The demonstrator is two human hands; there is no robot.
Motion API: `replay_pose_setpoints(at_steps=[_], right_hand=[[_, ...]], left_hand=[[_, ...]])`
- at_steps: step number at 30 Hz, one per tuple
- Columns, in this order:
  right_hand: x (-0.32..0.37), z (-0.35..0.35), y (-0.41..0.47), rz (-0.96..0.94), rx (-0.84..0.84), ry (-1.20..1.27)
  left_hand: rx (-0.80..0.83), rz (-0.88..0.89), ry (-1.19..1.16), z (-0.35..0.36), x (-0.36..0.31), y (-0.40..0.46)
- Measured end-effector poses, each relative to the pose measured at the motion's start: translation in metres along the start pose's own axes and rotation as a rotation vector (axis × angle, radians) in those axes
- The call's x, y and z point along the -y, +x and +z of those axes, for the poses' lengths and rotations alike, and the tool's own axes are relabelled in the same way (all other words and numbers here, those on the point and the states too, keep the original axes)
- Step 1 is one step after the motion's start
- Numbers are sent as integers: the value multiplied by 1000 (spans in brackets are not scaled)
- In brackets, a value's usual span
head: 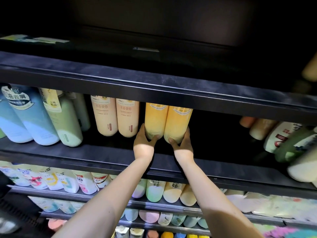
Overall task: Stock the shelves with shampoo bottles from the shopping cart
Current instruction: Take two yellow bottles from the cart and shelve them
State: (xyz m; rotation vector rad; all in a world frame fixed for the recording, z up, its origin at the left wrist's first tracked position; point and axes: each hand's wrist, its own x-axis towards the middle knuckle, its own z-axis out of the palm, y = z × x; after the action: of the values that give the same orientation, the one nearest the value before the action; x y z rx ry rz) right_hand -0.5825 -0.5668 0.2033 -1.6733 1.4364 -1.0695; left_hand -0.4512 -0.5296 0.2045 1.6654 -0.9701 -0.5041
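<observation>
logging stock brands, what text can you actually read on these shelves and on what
"PANTENE", partly cut off, on the white bottles on the lower shelf's left
"千田花田", as best it reads, on the two peach bottles
"去屑" in a larger slogan on the blue bottle
"精油" on the green bottle's yellow tag
Print on the two orange bottles in the hands, and the shelf-edge tags, is too blurred.

Smooth, semi-matt plastic yellow bottles (167,121) stand on a dark, matt, scuffed metal-looking shelf (103,152)
</observation>
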Motion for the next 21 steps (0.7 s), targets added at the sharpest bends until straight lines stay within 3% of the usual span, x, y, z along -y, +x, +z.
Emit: replay_pose_setpoints(at_steps=[4,8,10,12,15,18,21], right_hand=[[2,-3,0,61,40,37],[5,-8,-24,128,7,19],[12,-9,-46,109,-105,-20],[22,-6,-70,-28,-190,-60],[42,14,-93,-183,-13,-37],[68,42,-92,-169,215,-9],[91,66,-79,-111,274,-9]], left_hand=[[97,-14,63,-11,-1,-7],[196,69,316,-30,5,-34],[171,67,332,-44,13,-45],[66,23,263,-64,19,-49],[-100,-30,170,-94,26,-45],[-172,-65,141,-120,26,-26],[-148,-80,133,-134,27,-4]])
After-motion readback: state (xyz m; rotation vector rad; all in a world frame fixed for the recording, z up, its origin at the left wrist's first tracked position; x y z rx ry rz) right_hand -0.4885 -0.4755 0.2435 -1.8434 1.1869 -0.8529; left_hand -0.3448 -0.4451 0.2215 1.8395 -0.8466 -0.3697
